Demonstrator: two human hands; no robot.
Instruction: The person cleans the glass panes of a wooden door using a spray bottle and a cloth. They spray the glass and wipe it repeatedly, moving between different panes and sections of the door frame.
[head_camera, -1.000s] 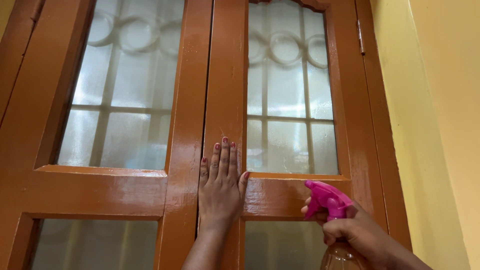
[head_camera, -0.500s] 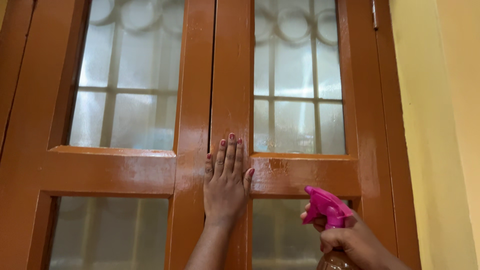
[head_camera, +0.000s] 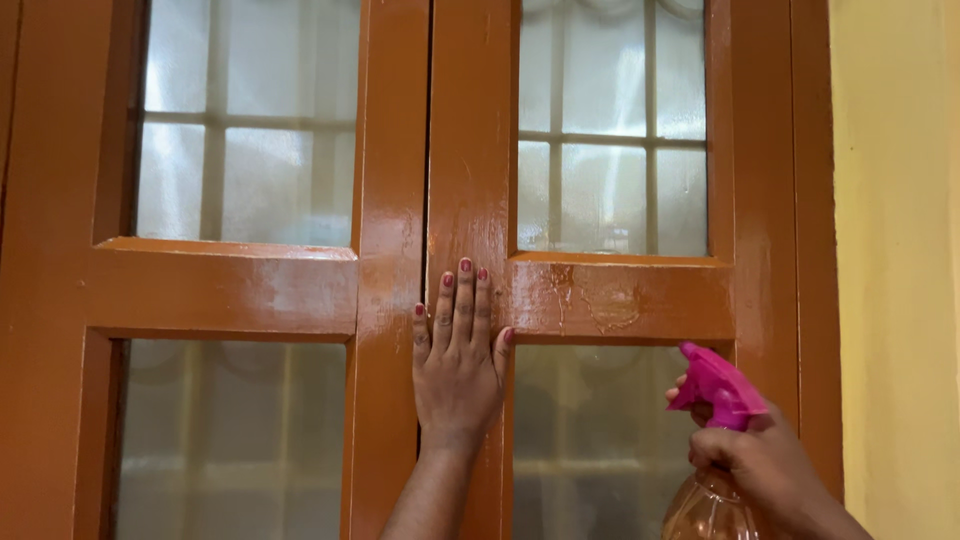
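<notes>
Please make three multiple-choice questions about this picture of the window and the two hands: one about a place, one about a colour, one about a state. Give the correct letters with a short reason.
1. Where does the left hand rest?
A. flat on the wooden frame where the two window shutters meet
B. on the yellow wall
C. on the spray bottle

2. What colour is the spray head of the spray bottle?
A. green
B. white
C. pink

3. What is the state of the right hand?
A. open and empty
B. closed in a grip on the spray bottle's neck
C. pressed flat on the glass

Answers:
1. A, the palm and fingers lie flat on the orange-brown middle upright.
2. C, the trigger head is bright pink above a clear brownish bottle.
3. B, the fingers wrap around the bottle just under the spray head, in front of the lower right pane.
</notes>
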